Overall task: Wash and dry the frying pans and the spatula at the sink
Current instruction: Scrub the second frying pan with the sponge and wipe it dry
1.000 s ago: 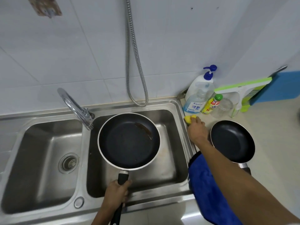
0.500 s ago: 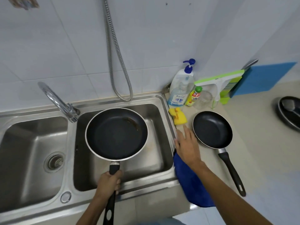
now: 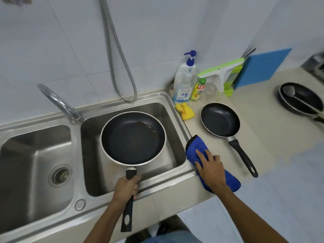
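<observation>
My left hand (image 3: pixel 126 187) grips the black handle of a large dark frying pan (image 3: pixel 133 137), held level over the right basin of the steel sink (image 3: pixel 177 109); a brown smear marks the pan's far right side. My right hand (image 3: pixel 211 168) rests with straight fingers on a blue cloth (image 3: pixel 193 149) at the counter's front edge. A smaller frying pan (image 3: pixel 220 120) lies on the counter, handle toward me. At the far right, another dark pan (image 3: pixel 301 99) holds a spatula (image 3: pixel 289 92).
A yellow sponge (image 3: pixel 185 111) lies by the sink's right rim. Behind it stand a soap pump bottle (image 3: pixel 184 81), a small yellow bottle (image 3: pixel 198 89), a glass and a green squeegee (image 3: pixel 222 69). The tap (image 3: pixel 59 104) stands between the basins; a metal hose (image 3: pixel 119 55) hangs down the wall.
My right hand let go of the yellow sponge near the bottles and drew back toward me onto the blue cloth. The camera view shifted right. The left hand kept its hold on the pan.
</observation>
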### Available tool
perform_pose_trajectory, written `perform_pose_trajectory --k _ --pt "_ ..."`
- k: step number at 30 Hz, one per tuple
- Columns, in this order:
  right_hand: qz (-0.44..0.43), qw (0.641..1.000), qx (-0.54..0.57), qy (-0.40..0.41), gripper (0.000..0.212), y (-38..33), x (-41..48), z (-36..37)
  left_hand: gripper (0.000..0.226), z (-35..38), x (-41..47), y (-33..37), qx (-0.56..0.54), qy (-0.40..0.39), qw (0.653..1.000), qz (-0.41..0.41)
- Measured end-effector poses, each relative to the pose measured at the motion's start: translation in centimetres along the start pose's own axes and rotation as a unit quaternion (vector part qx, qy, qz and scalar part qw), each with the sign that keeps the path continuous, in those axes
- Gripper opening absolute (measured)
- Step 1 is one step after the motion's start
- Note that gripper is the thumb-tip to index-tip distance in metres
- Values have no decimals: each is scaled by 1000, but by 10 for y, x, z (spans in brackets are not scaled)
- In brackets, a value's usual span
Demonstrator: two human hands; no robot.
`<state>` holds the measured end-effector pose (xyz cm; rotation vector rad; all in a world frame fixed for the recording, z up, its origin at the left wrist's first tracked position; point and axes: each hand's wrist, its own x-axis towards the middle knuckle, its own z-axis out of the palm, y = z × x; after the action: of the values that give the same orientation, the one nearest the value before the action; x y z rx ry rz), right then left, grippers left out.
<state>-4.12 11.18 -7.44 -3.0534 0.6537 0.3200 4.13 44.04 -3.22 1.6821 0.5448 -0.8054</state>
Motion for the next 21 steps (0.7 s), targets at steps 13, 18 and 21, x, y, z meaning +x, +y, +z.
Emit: perform_pose_trajectory --k 13,18,21 --pt "-228 924 295 78 40 -184 68 -124 27 -26 -16 2 -2 -24 999 37" --pt "-305 909 275 -71 51 -275 75 -106 26 -40 -24 4 1 -37 998 50" --pt "-375 915 99 -113 55 -266 67 -75 28 -55 -25 1 1 -49 997 52"
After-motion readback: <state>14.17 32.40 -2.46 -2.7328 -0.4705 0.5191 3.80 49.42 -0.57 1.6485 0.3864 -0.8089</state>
